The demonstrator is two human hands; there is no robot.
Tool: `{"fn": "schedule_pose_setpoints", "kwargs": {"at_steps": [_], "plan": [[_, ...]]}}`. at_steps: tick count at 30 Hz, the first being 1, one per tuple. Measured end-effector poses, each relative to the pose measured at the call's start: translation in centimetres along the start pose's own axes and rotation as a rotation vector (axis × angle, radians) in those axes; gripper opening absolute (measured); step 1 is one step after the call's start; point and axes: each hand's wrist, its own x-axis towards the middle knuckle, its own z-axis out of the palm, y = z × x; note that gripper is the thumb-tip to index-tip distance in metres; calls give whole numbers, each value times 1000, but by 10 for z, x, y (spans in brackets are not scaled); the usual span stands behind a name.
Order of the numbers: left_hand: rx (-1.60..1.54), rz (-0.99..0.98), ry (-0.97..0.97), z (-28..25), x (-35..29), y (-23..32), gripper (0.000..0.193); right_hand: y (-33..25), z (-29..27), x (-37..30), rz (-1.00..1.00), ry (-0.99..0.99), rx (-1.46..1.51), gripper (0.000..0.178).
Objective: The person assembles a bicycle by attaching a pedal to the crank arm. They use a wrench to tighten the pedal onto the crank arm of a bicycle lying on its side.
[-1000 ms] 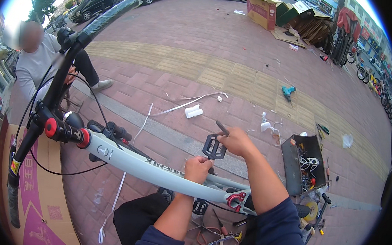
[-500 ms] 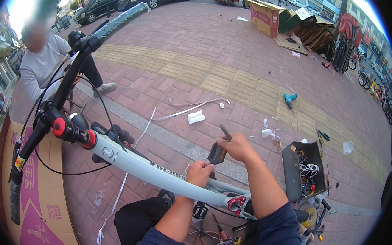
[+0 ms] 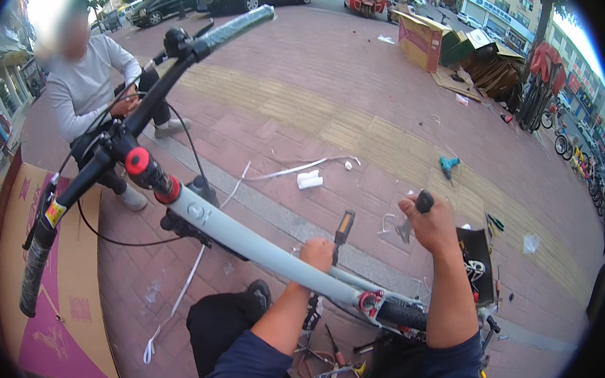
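A light grey bicycle frame runs across in front of me, its black handlebar at the left. My left hand reaches over the frame, fingers closed around the inner end of a pedal with amber reflectors; the exact grip is partly hidden. To the right, my right hand is raised, closed on a metal tool with a dark end, probably a wrench, apart from the pedal. A second pedal shows below the frame, above loose hand tools on the ground.
A toolbox stands right, partly behind my right arm. A teal power drill and pliers lie on the paving. At left, a person in a grey top sits beside a flat cardboard box. White straps are scattered about.
My right hand has moved right, away from the pedal, carrying the tool. The pedal now shows more fully above my left hand. My view has shifted, and the seated person's hands have come together.
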Motion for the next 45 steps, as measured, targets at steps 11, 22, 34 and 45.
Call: {"fn": "schedule_pose_setpoints", "kwargs": {"at_steps": [11,22,34,45], "plan": [[-932,-178,-52,27,-93,-56,19,46,-43,-94,65,17,729,52],[-503,-382,99,37,-121,-117,18,30,-12,-86,-186,-221,754,38],[-1161,1157,-788,-218,-247,205,7,51,-29,-83,-73,-273,858,36],[-1231,1515,-799,-235,-303,255,33,80,-31,-106,163,-122,1175,41]]}}
